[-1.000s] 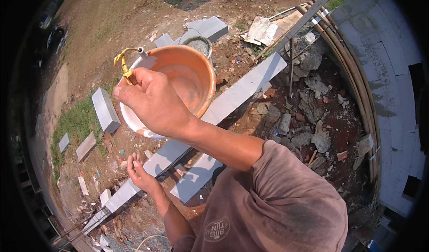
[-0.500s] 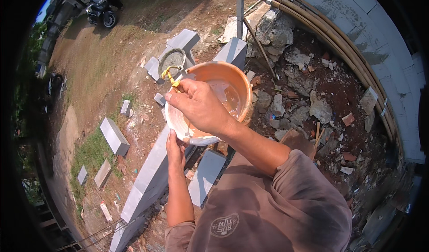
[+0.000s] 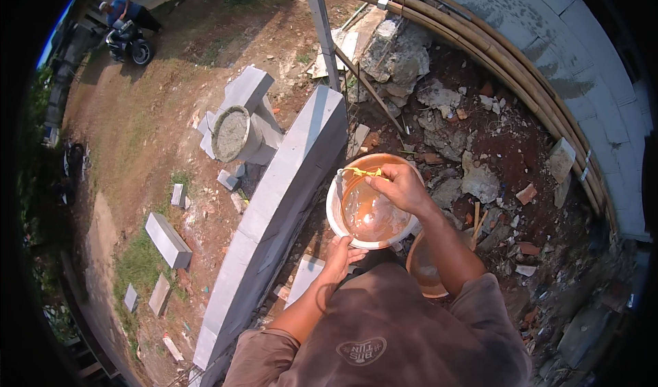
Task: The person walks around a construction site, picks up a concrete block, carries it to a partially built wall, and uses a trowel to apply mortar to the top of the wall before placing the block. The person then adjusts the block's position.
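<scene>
An orange bucket (image 3: 391, 231) with a whitish rim and shiny liquid inside is held up in front of me. My right hand (image 3: 399, 189) pinches a yellow cord (image 3: 358, 172) tied at the bucket's rim. Against the near-left outer wall, my left hand (image 3: 340, 255) supports the bucket, its fingers partly hidden underneath. Just below, beside my body, part of an orange-brown basin (image 3: 425, 272) shows. Across the low block wall (image 3: 274, 195) stands a pale bucket of grey mortar (image 3: 232, 135).
Loose grey blocks (image 3: 168, 240) lie on the dirt at left. Broken concrete and bricks (image 3: 480, 176) cover the ground at right, bordered by bamboo poles (image 3: 507, 44). A post (image 3: 321, 30) rises beyond the wall. A person by a motorcycle (image 3: 130, 46) is far left.
The orange bucket has moved right and nearer to my body, off the wall, in both hands. The mortar bucket and the wall top behind it are now uncovered.
</scene>
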Demonstrator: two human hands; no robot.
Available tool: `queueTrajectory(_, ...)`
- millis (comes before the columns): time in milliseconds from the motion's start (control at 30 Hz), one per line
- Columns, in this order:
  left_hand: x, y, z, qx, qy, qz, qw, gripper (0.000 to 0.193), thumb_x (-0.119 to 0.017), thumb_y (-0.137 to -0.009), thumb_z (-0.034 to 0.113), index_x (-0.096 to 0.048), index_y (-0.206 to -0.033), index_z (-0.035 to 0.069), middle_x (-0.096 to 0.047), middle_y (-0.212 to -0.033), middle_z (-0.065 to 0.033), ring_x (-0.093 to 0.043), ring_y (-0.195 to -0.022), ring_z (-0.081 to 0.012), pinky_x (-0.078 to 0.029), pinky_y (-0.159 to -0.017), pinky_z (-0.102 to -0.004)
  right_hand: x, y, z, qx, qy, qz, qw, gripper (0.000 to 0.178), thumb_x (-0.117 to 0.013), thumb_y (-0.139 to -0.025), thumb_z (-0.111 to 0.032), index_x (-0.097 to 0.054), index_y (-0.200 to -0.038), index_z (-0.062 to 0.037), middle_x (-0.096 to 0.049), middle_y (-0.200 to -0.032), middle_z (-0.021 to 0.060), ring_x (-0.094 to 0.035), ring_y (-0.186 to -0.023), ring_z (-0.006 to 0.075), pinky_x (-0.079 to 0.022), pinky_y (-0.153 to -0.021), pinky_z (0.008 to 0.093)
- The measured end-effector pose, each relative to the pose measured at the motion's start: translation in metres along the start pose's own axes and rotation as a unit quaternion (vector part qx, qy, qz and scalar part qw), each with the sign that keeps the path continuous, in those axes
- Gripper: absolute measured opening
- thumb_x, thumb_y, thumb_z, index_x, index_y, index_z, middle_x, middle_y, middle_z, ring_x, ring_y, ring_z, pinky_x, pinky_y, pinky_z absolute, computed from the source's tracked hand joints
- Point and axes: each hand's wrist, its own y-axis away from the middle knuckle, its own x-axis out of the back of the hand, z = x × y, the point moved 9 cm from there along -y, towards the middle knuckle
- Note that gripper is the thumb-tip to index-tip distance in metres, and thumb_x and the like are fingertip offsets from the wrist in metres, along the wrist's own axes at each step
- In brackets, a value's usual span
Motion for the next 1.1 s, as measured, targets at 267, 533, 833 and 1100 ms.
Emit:
queueTrajectory(267,-0.124,-0.128,0.111,-0.085,-0.033,0.006,0.996,0.027,-0.040,-0.092,0.015,-0.043,-0.111,-0.003,-0.064,-0.090,-0.0178,-0.067,-0.067,-0.0216,-0.054,-0.052,-0.0281,0.119,-0.129,0.015,0.047,0.058,0.117,0.990,0.025,-0.063,-0.079,-0.024,-0.066,-0.085,0.0000,-0.057,-0.061,0.0059,-0.051,-0.057,0.0115,-0.041,-0.053,0.0297)
queueTrajectory(533,-0.139,-0.186,0.124,-0.075,-0.038,-0.008,0.996,0.022,-0.038,-0.095,0.017,-0.044,-0.113,0.005,-0.061,-0.099,-0.0131,-0.066,-0.075,-0.0200,-0.054,-0.059,-0.0311,0.117,-0.124,0.028,0.022,0.139,0.092,0.986,0.035,-0.065,-0.079,-0.030,-0.056,-0.069,0.0029,-0.049,-0.055,0.0117,-0.045,-0.051,0.0168,-0.039,-0.051,0.0348)
queueTrajectory(833,-0.092,-0.186,0.014,0.024,-0.072,0.006,0.997,0.020,-0.041,-0.095,0.017,-0.040,-0.112,0.006,-0.057,-0.107,-0.0115,-0.065,-0.083,-0.0224,-0.054,-0.067,-0.0330,0.092,-0.061,0.094,-0.094,0.118,0.030,0.988,0.035,-0.064,-0.079,-0.031,-0.059,-0.074,0.0035,-0.056,-0.059,0.0143,-0.052,-0.054,0.0179,-0.043,-0.055,0.0356)
queueTrajectory(1100,-0.065,-0.142,-0.056,0.127,-0.100,-0.027,0.986,0.026,-0.040,-0.094,0.014,-0.043,-0.118,0.007,-0.059,-0.107,-0.0116,-0.065,-0.089,-0.0228,-0.052,-0.073,-0.0350,0.069,-0.023,0.125,-0.156,0.116,0.008,0.981,0.034,-0.064,-0.077,-0.032,-0.062,-0.078,0.0018,-0.056,-0.063,0.0179,-0.056,-0.060,0.0238,-0.043,-0.059,0.0370)
